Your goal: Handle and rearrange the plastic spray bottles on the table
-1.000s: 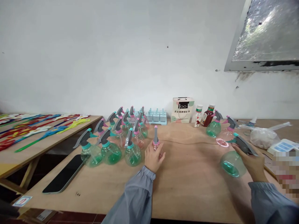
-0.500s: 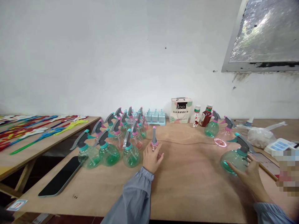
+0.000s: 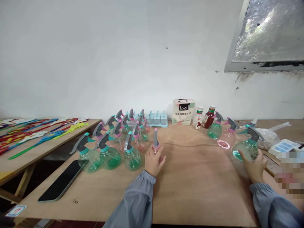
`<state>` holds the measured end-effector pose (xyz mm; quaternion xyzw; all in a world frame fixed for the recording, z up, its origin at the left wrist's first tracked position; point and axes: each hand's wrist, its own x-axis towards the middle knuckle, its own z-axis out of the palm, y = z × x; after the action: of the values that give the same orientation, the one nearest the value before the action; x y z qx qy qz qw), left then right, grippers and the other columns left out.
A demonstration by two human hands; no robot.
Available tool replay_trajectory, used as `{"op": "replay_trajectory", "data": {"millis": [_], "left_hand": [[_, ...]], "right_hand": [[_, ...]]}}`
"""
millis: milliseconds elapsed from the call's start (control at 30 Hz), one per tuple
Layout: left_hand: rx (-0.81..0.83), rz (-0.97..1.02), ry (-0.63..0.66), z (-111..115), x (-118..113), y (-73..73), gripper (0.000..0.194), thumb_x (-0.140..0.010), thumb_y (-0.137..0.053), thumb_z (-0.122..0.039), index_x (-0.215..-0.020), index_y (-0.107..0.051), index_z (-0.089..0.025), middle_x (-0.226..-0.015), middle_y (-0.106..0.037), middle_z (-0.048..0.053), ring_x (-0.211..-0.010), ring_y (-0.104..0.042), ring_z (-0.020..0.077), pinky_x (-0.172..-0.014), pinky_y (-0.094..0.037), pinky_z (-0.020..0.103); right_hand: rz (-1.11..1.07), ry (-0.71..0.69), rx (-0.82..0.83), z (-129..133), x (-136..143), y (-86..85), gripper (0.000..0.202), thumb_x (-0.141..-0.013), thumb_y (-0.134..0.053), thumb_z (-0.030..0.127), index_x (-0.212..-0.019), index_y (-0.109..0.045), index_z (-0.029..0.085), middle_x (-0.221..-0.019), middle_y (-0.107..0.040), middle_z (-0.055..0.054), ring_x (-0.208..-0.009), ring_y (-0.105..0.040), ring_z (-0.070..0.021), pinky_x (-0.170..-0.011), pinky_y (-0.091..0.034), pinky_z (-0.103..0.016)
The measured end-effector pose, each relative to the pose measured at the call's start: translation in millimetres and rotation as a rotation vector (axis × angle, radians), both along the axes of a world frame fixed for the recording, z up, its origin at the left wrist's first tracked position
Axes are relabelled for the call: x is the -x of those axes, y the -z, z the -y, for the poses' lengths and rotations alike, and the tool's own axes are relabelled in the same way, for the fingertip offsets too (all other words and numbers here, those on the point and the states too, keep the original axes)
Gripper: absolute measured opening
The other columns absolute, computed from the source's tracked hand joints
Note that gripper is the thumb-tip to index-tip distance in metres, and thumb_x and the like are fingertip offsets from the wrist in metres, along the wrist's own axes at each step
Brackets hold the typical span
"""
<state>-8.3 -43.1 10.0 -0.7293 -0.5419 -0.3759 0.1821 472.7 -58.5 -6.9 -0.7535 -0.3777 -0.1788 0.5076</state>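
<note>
My left hand (image 3: 154, 161) is wrapped round a pink spray bottle (image 3: 156, 148) near the middle of the table; its grey trigger head points up, and my fingers hide much of its body. On the right, my right hand (image 3: 255, 165) grips the round body of a green spray bottle (image 3: 245, 150) that has a grey and teal trigger head. Just behind it stand a second pink spray bottle (image 3: 226, 137) and a smaller-looking green spray bottle (image 3: 214, 130). Left of my left hand, several green and pink spray bottles (image 3: 110, 156) are grouped close together.
A dark phone (image 3: 60, 183) lies at the left of the table (image 3: 190, 190). Along the wall are a light-blue mould tray (image 3: 156, 120), a paper bag (image 3: 182, 114) and two drink bottles (image 3: 199, 118). A plastic bag (image 3: 268, 136) lies far right; colourful strips (image 3: 42, 139) cover the left table.
My right hand has moved the green spray bottle a little away from me and to the right, toward the other two bottles. My left hand stays on the pink spray bottle.
</note>
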Motion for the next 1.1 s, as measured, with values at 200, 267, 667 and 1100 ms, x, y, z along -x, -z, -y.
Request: {"op": "replay_trajectory", "data": {"millis": [200,267,667,1100], "left_hand": [[0.003,-0.001,-0.003,-0.6,0.2,0.7,0.047,-0.084,-0.064,-0.034,-0.131,-0.062,-0.03,-0.13,-0.051,0.015,-0.119,-0.053,0.0307,-0.092,-0.049,0.041],[0.004,-0.001,-0.001,-0.6,0.3,0.5,0.047,-0.084,-0.065,-0.034,-0.131,-0.062,-0.029,-0.131,-0.051,0.015,-0.12,-0.052,0.0312,-0.092,-0.049,0.042],[0.001,0.01,0.018,0.2,1.2,-0.8,0.047,-0.084,-0.065,-0.033,-0.13,-0.063,-0.029,-0.133,-0.049,0.017,-0.12,-0.053,0.033,-0.092,-0.05,0.044],[0.049,0.019,0.233,12.9,-24.4,6.3,0.078,-0.077,-0.073,-0.035,-0.149,-0.043,-0.034,-0.166,-0.01,0.012,-0.148,-0.023,0.0434,-0.104,-0.045,0.053]], "right_hand": [[-0.133,0.014,-0.027,-5.5,1.8,4.8,0.1,-0.069,-0.062,0.076,-0.14,-0.045,0.007,-0.125,-0.052,-0.031,-0.123,-0.043,-0.0435,-0.096,-0.036,-0.049],[-0.134,0.009,-0.035,-5.4,1.4,5.4,0.105,-0.066,-0.061,0.08,-0.141,-0.045,0.008,-0.129,-0.052,-0.032,-0.125,-0.042,-0.0438,-0.097,-0.036,-0.05],[-0.156,0.005,-0.092,-9.9,-10.6,18.5,0.096,-0.049,-0.072,0.082,-0.117,-0.053,0.016,-0.104,-0.055,-0.02,-0.109,-0.048,-0.043,-0.091,-0.038,-0.054],[0.24,-0.693,-0.33,15.8,165.6,-18.2,0.034,-0.087,-0.063,0.039,-0.114,-0.054,0.022,-0.112,-0.058,-0.01,-0.11,-0.057,-0.0283,-0.098,-0.045,-0.053]]}}
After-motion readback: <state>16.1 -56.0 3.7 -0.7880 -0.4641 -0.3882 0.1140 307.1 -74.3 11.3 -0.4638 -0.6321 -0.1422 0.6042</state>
